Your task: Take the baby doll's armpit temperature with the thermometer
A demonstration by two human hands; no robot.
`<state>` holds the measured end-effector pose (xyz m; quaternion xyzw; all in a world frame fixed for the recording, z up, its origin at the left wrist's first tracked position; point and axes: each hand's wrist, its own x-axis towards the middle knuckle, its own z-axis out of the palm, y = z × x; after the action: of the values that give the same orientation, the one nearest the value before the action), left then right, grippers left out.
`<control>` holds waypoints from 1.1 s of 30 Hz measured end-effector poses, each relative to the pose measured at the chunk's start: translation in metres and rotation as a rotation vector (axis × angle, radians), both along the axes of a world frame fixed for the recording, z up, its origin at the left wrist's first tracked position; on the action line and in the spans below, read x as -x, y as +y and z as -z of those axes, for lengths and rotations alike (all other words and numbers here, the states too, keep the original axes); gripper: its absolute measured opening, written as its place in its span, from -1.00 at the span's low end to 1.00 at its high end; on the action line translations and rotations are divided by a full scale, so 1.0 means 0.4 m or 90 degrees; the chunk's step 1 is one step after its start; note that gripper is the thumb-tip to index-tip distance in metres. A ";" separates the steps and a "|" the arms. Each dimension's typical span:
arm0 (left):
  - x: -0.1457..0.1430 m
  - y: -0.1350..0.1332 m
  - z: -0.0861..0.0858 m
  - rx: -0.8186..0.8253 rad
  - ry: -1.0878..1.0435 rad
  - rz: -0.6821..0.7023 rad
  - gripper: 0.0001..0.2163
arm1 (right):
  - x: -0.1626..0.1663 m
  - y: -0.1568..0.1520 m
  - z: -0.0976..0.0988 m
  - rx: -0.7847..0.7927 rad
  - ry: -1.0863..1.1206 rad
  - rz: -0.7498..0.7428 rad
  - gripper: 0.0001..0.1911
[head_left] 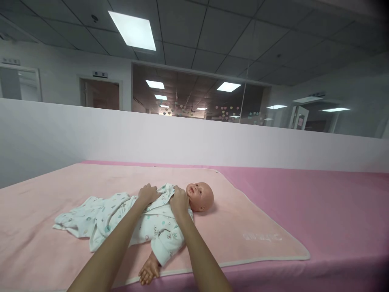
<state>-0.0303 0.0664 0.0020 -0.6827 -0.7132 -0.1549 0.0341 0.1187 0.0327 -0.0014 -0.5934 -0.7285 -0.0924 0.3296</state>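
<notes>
A baby doll [201, 196] lies on its back with its head toward the right, dressed in a white patterned romper [117, 207]. My left hand [148, 194] rests on the chest, its fingers curled over the front edge of the garment. Close to the doll's neck, my right hand [179, 199] pinches the upper front edge of the romper near the collar. Between my hands the front opening is partly raised, with small snaps along the edge. One doll hand [150, 269] sticks out of the sleeve toward me. The other arm is hidden.
Beneath the doll is a pale pink blanket [243, 215] with a light trim, spread over a darker pink table cover [334, 215]. A low white partition [182, 140] stands behind, with a glass window above it.
</notes>
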 end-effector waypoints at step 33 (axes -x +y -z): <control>-0.013 -0.113 -0.011 -0.134 -0.002 0.022 -0.72 | -0.112 -0.108 0.036 -0.115 -0.049 -0.180 -0.78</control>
<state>-0.0253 0.0211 0.0065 -0.6872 -0.6813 -0.2306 0.1019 0.1633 -0.0105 -0.0158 -0.4493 -0.8054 -0.1325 0.3633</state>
